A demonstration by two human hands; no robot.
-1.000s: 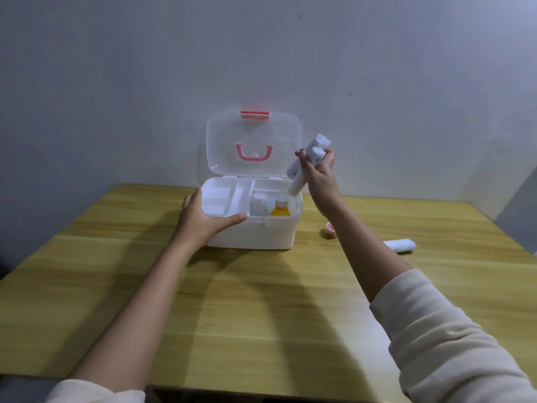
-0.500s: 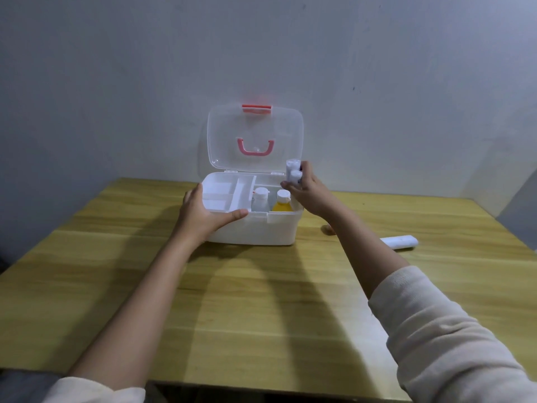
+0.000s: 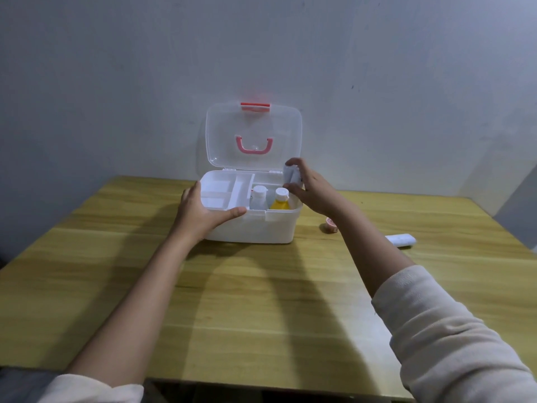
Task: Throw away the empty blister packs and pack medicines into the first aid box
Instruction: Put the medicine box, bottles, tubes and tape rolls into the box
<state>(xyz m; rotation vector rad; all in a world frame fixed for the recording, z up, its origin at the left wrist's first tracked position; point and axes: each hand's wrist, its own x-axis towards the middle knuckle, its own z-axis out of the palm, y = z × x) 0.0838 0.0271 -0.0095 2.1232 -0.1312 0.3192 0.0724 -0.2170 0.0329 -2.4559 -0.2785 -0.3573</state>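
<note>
White plastic first aid box (image 3: pixel 255 231) stands at the far middle of the light wooden table (image 3: pixel 261 309), with its clear hinged lid (image 3: pixel 252 132) upright close to the grey wall (image 3: pixel 116 82). A broad stretch of tabletop runs from the box to the near edge, crossed by both forearms. Right of the box lie a small pink round roll (image 3: pixel 331 228) and, nearer the right edge, a white cylindrical tube (image 3: pixel 402 239), each apart from it. In the box a white divided tray (image 3: pixel 220 190) fills the left. A clear bottle (image 3: pixel 258 197) and a yellow bottle (image 3: pixel 280 202), both white-capped, stand upright at the right. Left hand (image 3: pixel 200 213) grips the front-left corner, thumb along the front rim. Right hand (image 3: pixel 313 190) grasps a white cylindrical container (image 3: pixel 291 173) upright over the box's right end, just beside the yellow bottle. Whether its base touches anything cannot be told.
</note>
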